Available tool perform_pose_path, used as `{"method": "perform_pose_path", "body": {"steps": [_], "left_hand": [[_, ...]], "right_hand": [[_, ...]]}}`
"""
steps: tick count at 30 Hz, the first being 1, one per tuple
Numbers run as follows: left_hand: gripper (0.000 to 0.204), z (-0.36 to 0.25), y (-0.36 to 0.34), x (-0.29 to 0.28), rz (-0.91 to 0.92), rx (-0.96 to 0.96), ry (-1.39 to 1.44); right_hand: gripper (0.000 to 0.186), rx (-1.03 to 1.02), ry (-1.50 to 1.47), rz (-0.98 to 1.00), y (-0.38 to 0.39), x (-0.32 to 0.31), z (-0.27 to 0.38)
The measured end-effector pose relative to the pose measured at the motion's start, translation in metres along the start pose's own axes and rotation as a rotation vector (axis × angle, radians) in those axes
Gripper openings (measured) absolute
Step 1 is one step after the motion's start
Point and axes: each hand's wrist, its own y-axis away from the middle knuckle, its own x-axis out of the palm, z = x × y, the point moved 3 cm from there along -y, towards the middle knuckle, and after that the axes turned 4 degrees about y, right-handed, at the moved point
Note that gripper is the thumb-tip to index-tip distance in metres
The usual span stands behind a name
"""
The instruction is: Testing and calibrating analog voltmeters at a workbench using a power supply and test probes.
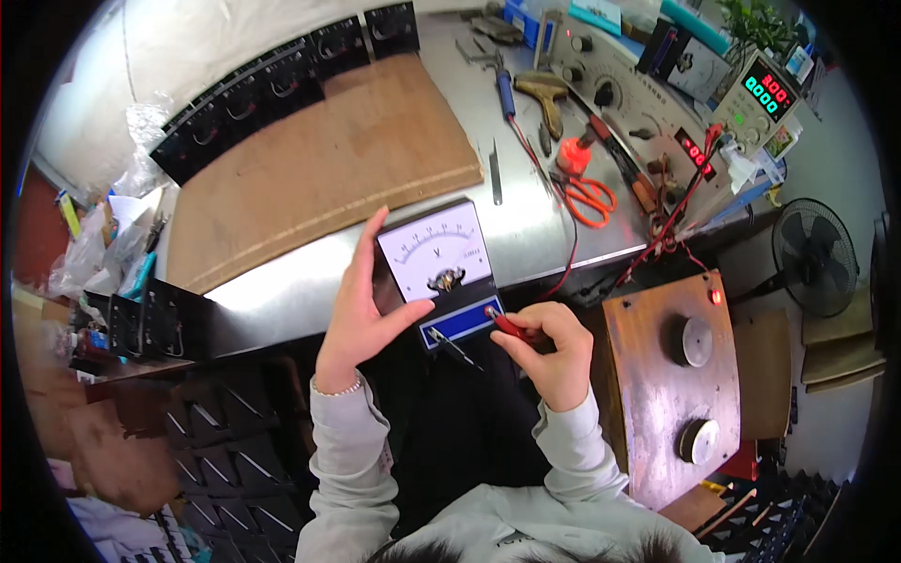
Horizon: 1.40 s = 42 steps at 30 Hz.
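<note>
My left hand (361, 314) grips a panel meter (432, 239) along its left side, thumb across the lower front. The meter has a white scale, an exposed mechanism in a dark recess and a blue strip (461, 317) at the bottom. My right hand (554, 347) pinches a red clip or probe (511, 326) whose metal tip touches the right of the blue strip. A slim metal piece with a dark end (455, 349) lies slanted across the strip's left part; I cannot make out exactly what it is.
Behind are a brown board (310, 150), black meter housings (282, 80), a soldering iron (506, 94), orange scissors (589, 199) and instruments with red leads (605, 66). At right stand a metal box with two knobs (638, 394) and a fan (812, 253). More housings (160, 319) sit left.
</note>
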Motion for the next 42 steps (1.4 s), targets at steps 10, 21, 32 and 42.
{"method": "perform_pose_path", "body": {"steps": [10,21,32,42], "left_hand": [[0.095,-0.043,0.045,0.076,-0.083,0.212,-0.815],[0.057,-0.013,0.086,0.169,0.465,-0.008,-0.528],[0.009,-0.023,0.086,0.196,0.513,0.117,-0.541],[0.013,-0.018,0.098,0.196,0.625,-0.018,-0.580]], "right_hand": [[0.119,-0.052,0.087,-0.108,0.022,0.016,0.012],[0.117,0.893,1.064,-0.752,0.228,-0.261,-0.119],[0.119,1.008,1.078,-0.870,0.260,-0.278,-0.142],[0.121,1.034,1.132,-0.906,0.258,-0.273,-0.147]]}}
